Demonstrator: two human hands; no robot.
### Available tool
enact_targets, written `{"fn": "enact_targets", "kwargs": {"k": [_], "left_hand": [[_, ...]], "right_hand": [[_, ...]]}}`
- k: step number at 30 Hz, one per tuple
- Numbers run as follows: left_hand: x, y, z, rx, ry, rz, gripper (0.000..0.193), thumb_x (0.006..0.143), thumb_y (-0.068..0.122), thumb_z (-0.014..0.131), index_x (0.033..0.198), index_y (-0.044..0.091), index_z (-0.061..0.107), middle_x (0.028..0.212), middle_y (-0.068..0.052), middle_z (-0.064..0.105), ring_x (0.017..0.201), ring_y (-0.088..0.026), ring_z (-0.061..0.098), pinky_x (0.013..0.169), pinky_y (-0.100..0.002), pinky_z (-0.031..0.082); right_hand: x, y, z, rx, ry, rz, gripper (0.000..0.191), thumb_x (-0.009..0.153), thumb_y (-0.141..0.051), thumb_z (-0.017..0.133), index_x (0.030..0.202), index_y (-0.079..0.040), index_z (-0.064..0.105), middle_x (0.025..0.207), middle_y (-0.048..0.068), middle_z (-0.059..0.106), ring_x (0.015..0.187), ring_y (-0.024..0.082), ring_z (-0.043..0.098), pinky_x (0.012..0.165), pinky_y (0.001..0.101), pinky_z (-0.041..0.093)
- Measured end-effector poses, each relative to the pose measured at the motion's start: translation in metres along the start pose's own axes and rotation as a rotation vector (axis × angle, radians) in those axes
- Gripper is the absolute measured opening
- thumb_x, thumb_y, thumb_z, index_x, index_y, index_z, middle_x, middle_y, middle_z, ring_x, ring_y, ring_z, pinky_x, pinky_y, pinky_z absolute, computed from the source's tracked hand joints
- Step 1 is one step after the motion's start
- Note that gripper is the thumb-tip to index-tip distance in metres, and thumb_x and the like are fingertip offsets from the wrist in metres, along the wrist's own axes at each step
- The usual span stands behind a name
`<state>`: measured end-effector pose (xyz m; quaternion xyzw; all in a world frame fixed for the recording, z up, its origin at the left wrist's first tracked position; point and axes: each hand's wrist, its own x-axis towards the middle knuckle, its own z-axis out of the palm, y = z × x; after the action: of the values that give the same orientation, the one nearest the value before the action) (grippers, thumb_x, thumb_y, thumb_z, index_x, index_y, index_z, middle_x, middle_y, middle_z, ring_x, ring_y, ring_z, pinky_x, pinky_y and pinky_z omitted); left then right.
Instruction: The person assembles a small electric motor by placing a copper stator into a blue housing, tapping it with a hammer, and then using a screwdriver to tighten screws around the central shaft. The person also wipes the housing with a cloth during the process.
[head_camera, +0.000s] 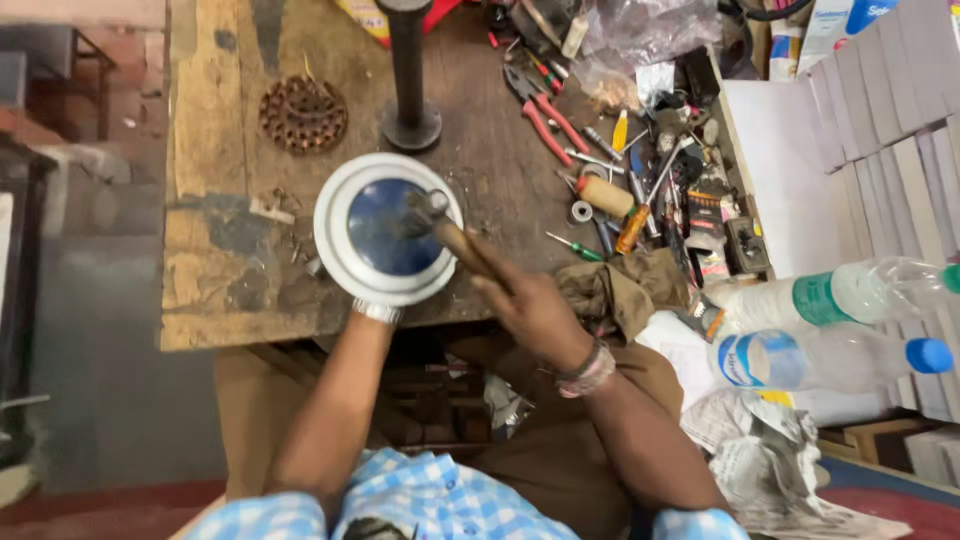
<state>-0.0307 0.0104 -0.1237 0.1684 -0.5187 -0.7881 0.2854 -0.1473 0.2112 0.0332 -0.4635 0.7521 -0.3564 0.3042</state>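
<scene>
At the near edge of the bench (210, 300), a round metal lid (388, 228) with a dark blue centre is getting hammered.

Right hand (530, 305) is clenched round the wooden handle of a hammer (440, 222), whose head sits right over the blue middle of the lid. Left hand (376, 311) is tucked under the lid's near rim, so can't tell whether it's gripping or just propping. Just behind the lid stands a black post (408, 70), with a rusty perforated disc (303, 114) off to its left. Over on the right it's a messy heap of tools: red-handled pliers (545, 115), a green screwdriver (575, 247), a brown rag (620, 285), and two plastic bottles (835, 325) past the bench edge.
</scene>
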Motion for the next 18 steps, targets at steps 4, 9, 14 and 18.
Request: {"fn": "enact_targets", "kwargs": {"k": [4,9,14,18], "left_hand": [[-0.004,0.003,-0.009,-0.164,-0.082,-0.068,0.052,0.105,0.043,0.054,0.143,0.008,0.061,0.140,-0.012,0.062,0.123,-0.027,0.059,0.105,-0.046,0.052],[0.011,0.025,-0.027,-0.532,0.134,-0.153,0.052,0.105,0.044,0.054,0.142,0.008,0.061,0.139,-0.013,0.062,0.123,-0.028,0.060,0.104,-0.047,0.052],[0.016,0.051,-0.006,0.688,0.376,0.056,0.050,0.102,0.047,0.056,0.142,0.018,0.064,0.146,-0.016,0.057,0.132,-0.034,0.056,0.110,-0.050,0.046],[0.020,0.054,0.020,1.313,0.397,0.154,0.048,0.098,0.047,0.061,0.141,0.028,0.066,0.148,-0.016,0.051,0.133,-0.041,0.047,0.105,-0.059,0.039]], "right_hand": [[0.013,0.031,-0.022,-0.243,0.285,-0.253,0.048,0.103,-0.021,0.064,0.149,-0.022,0.050,0.111,0.023,0.071,0.097,0.042,0.071,0.080,0.0484,0.054],[0.053,0.071,-0.038,-0.708,0.387,-0.157,0.048,0.091,-0.022,0.066,0.137,-0.033,0.064,0.080,0.015,0.068,0.070,0.037,0.068,0.061,0.0503,0.053],[0.088,0.096,-0.036,-0.869,0.372,-0.073,0.049,0.097,-0.016,0.058,0.141,-0.039,0.064,0.080,0.017,0.065,0.067,0.036,0.066,0.058,0.0504,0.051],[0.103,0.100,-0.033,-1.022,0.459,-0.097,0.053,0.087,-0.021,0.064,0.139,-0.033,0.064,0.102,0.017,0.066,0.090,0.036,0.065,0.072,0.0533,0.047]]}}
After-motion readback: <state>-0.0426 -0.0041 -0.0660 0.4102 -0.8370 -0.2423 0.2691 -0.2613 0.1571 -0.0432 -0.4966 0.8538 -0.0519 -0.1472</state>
